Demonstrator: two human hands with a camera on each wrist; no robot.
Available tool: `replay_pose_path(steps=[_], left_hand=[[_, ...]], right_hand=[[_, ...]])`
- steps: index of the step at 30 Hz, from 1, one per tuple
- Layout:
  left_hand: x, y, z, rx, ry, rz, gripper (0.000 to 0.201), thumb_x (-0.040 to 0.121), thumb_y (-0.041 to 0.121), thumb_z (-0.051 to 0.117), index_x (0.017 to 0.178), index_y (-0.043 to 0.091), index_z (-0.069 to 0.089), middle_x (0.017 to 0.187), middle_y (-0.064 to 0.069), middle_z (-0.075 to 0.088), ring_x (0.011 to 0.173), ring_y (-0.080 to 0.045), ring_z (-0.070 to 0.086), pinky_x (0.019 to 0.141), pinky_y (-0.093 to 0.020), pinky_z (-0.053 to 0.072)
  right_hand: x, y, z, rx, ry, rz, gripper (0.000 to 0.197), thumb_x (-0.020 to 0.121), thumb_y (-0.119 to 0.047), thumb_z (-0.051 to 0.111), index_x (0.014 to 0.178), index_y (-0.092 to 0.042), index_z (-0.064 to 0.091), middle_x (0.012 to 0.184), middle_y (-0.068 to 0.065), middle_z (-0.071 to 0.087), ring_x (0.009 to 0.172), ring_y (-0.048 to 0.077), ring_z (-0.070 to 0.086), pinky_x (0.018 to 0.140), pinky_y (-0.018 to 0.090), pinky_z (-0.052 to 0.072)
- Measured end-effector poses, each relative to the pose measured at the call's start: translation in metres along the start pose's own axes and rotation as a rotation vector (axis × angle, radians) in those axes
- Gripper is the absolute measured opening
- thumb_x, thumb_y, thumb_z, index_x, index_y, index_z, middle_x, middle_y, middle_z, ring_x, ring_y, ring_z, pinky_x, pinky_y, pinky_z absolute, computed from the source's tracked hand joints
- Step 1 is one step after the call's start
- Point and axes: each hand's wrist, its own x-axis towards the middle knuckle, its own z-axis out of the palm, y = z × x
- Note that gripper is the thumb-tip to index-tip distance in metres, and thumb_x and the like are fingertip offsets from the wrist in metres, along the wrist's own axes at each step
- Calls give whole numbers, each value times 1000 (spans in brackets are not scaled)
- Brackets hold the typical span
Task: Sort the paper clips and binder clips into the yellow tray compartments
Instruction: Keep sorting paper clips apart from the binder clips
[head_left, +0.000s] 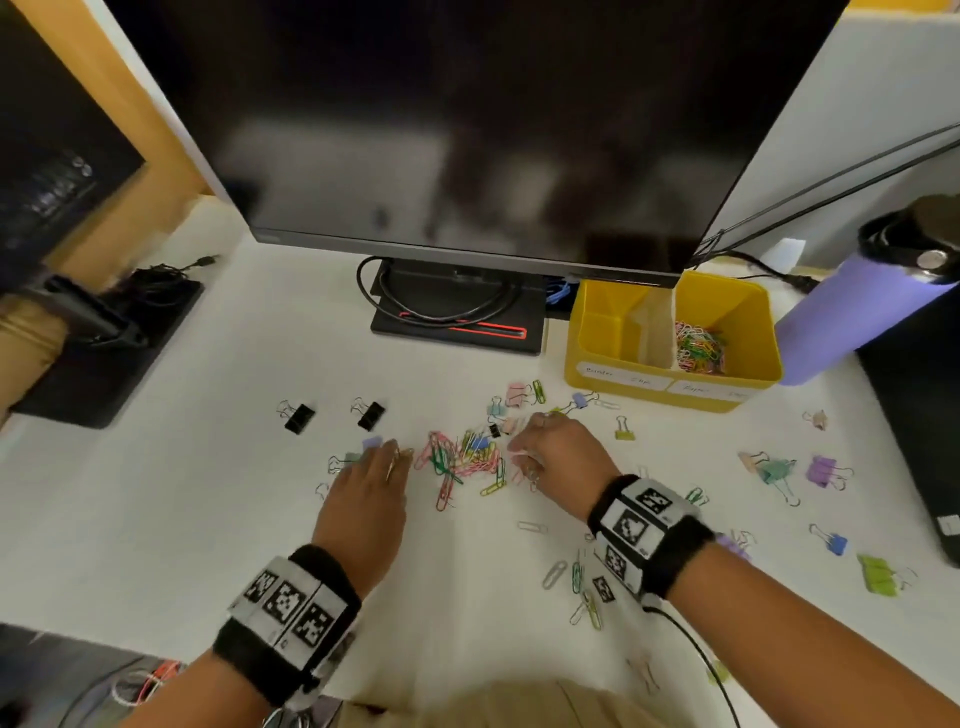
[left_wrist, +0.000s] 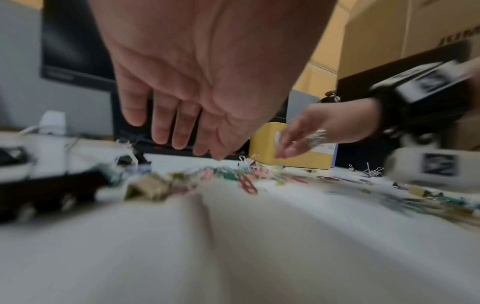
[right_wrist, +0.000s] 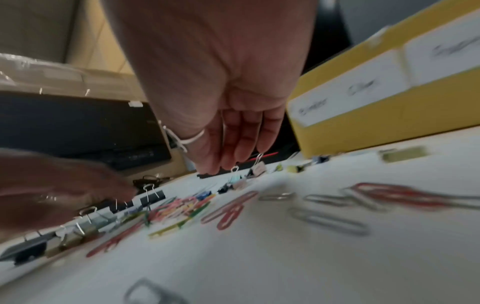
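A yellow tray (head_left: 670, 389) with two labelled compartments stands at the back right; its right compartment holds coloured paper clips (head_left: 698, 347), and its left one looks bare. A pile of coloured paper clips (head_left: 462, 460) lies mid-table between my hands. My left hand (head_left: 387, 460) hovers at the pile's left edge with straight fingers (left_wrist: 161, 131) and holds nothing. My right hand (head_left: 527, 441) hangs at the pile's right edge, its fingers (right_wrist: 241, 148) pointing down over small pastel binder clips (right_wrist: 255, 169). Two black binder clips (head_left: 298, 415) sit further left.
A large monitor (head_left: 467, 130) on a black stand (head_left: 457, 317) fills the back. A purple bottle (head_left: 852, 317) stands right of the tray beside a black box (head_left: 919, 415). Pastel binder clips (head_left: 774, 470) and loose paper clips (head_left: 584, 592) are scattered right and near.
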Motion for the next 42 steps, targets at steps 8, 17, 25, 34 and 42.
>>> replay_pose_path(steps=[8,17,25,34,42], left_hand=[[-32,-18,5,189,-80,-91,65,33,-3,78,98,-1,73,111,-18,70,100,-33,69,76,-50,56],[-23,15,-1,82,-224,-34,55,56,22,70,104,-3,69,111,-18,70,101,-29,69,79,-45,56],[8,19,-2,-63,-294,-84,64,97,17,27,148,12,-12,158,-7,-14,148,-22,-4,121,-39,5],[13,21,7,-124,-349,-68,61,100,20,26,148,11,-11,158,-6,-13,147,-24,-3,120,-34,12],[13,21,3,-141,-361,-74,64,99,35,26,148,14,-9,159,-5,-10,148,-23,-2,120,-39,2]], right_hand=[[36,-27,12,-149,-85,33,23,85,-10,53,104,-6,65,109,15,63,107,31,52,90,38,46],[40,-27,15,-180,-15,130,25,86,-27,58,93,-3,61,100,15,64,103,30,53,83,36,45],[44,-24,25,-172,-37,61,25,88,-9,50,111,-13,60,115,11,61,112,29,49,88,37,39],[49,-33,21,-153,-99,34,20,83,-18,52,103,-18,57,107,6,61,106,27,52,90,36,33],[64,-36,-14,-260,-88,78,16,84,-18,56,98,-15,61,109,8,63,105,28,54,94,42,37]])
